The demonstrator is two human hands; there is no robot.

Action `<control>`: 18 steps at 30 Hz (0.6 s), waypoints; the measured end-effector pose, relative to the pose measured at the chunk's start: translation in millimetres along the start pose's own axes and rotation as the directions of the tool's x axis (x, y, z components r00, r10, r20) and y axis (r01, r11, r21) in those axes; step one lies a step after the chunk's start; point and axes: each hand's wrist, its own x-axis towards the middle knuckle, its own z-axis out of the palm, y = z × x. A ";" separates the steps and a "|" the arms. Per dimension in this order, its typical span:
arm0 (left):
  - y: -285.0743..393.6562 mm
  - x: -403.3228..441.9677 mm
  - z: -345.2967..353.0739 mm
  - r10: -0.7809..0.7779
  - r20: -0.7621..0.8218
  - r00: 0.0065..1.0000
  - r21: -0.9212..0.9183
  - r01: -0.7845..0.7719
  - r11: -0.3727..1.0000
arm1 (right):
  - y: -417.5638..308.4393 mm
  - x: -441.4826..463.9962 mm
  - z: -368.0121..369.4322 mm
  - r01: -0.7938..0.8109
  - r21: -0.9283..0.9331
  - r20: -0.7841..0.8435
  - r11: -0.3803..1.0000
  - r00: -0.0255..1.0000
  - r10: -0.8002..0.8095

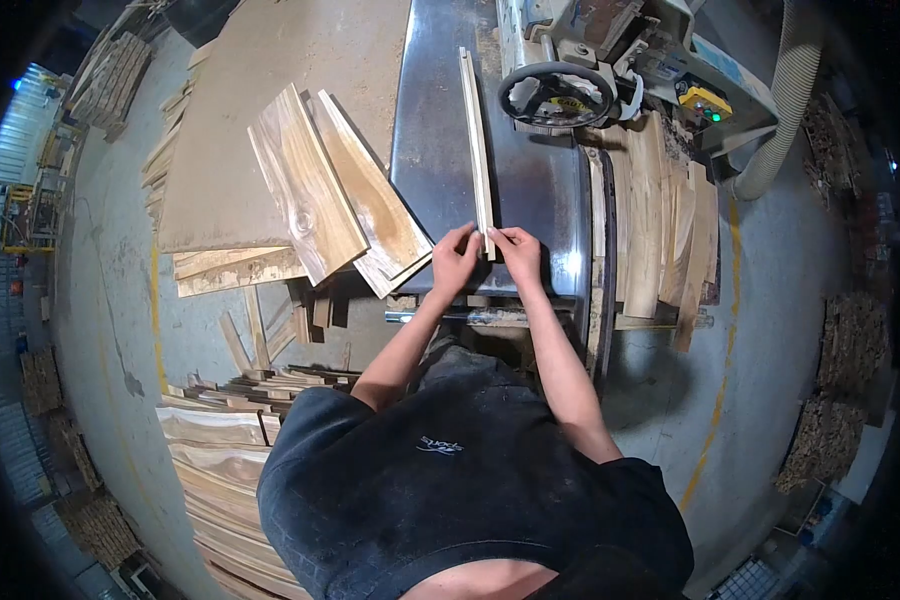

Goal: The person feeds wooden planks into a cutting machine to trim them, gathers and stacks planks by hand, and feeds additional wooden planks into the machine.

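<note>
A long, narrow wooden strip (476, 140) lies lengthwise on the dark metal machine table (425, 150); from above I cannot tell whether it is a thin strip or a plank standing on edge. My left hand (455, 262) pinches its near end from the left. On the opposite side, my right hand (517, 258) grips the same end, thumb and fingers closed near the table's front edge. Two wider planks rest to the left of my hands: a knotted plank (305, 190) and a paler plank (370, 195) partly beneath it.
A black handwheel (557, 95) juts over the table at the upper right, near a yellow switch box (705, 102). A ribbed hose (785, 120) drops beyond it. Wood offcuts (650, 220) lie right of the table; stacked planks (220, 470) stand at lower left beside a large board (280, 60).
</note>
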 end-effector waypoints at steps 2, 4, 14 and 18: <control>-5.6 13.5 13.7 -0.208 -0.037 0.978 -0.199 0.196 0.960 | -8.6 -4.0 0.6 0.000 -0.030 -0.012 1.000 1.000 0.000; -13.4 35.5 26.0 -0.344 -0.111 0.932 -0.276 0.304 0.912 | -3.0 -1.6 0.3 -0.002 -0.022 -0.012 1.000 1.000 0.001; -18.3 199.0 45.1 -0.538 -0.031 0.843 -0.494 0.455 0.741 | -10.3 -6.8 2.4 0.005 -0.065 -0.036 0.998 0.999 -0.008; -6.3 209.0 26.1 -0.580 0.142 0.802 -0.442 0.576 0.688 | -1.3 -3.6 2.7 0.014 -0.123 -0.074 0.992 0.997 -0.023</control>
